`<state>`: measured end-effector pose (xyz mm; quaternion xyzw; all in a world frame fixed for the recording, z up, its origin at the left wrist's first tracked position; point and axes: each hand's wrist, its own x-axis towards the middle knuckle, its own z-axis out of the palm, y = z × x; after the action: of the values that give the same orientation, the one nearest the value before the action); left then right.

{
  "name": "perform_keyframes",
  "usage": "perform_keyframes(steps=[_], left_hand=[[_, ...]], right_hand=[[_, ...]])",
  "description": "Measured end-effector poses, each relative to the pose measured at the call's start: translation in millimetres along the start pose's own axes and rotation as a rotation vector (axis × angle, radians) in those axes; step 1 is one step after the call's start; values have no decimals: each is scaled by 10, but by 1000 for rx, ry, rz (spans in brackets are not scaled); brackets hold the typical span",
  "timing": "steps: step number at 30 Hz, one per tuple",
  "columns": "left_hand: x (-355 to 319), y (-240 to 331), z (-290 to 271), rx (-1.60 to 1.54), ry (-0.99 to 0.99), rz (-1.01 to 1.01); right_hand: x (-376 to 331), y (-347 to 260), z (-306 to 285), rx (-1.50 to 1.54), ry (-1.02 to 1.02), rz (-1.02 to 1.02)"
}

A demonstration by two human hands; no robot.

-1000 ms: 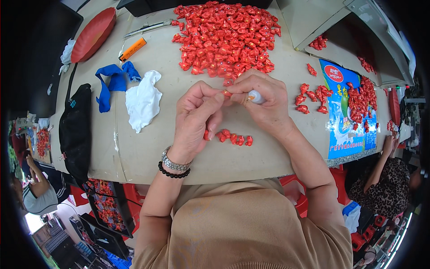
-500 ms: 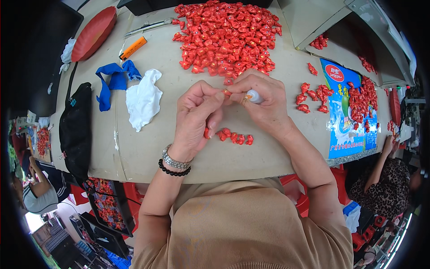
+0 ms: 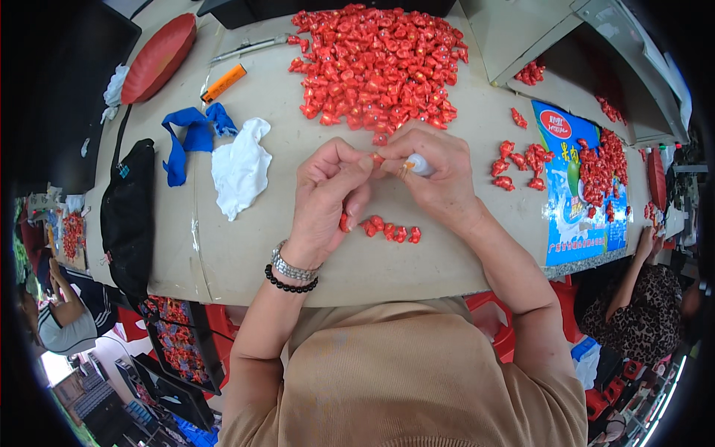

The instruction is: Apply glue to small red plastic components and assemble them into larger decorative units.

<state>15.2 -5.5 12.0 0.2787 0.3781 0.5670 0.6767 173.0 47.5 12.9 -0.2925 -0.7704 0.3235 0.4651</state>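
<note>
In front of my chest, my left hand (image 3: 328, 195) pinches a small red figurine (image 3: 377, 159) between thumb and forefinger. A second red piece (image 3: 344, 222) shows beneath its curled lower fingers. My right hand (image 3: 439, 173) is closed round a small white bottle (image 3: 419, 165), and its fingertips meet the figurine from the right. What those right fingertips grip is too small to make out. Just below the hands, a short row of red figurines (image 3: 389, 229) lies on the table. Beyond the fingertips rises a large pile of similar red figurines (image 3: 380, 67).
Left on the table are a white cloth (image 3: 240, 167), blue fabric strip (image 3: 179, 145), orange box cutter (image 3: 223, 83), red bowl (image 3: 160, 59) and black pouch (image 3: 128, 216). Rightward, red pieces (image 3: 521, 160) lie beside a blue printed sheet (image 3: 570, 216). Other people sit at both sides.
Both hands keep nearly the same pose. The bottle in my right hand has tilted slightly, and the whole view has shifted a little.
</note>
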Motion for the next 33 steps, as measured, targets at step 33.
perform_keyframes(steps=[33], left_hand=[[85, 165, -329, -974, -14, -2]], right_hand=[[-62, -245, -1180, -445, 123, 643]])
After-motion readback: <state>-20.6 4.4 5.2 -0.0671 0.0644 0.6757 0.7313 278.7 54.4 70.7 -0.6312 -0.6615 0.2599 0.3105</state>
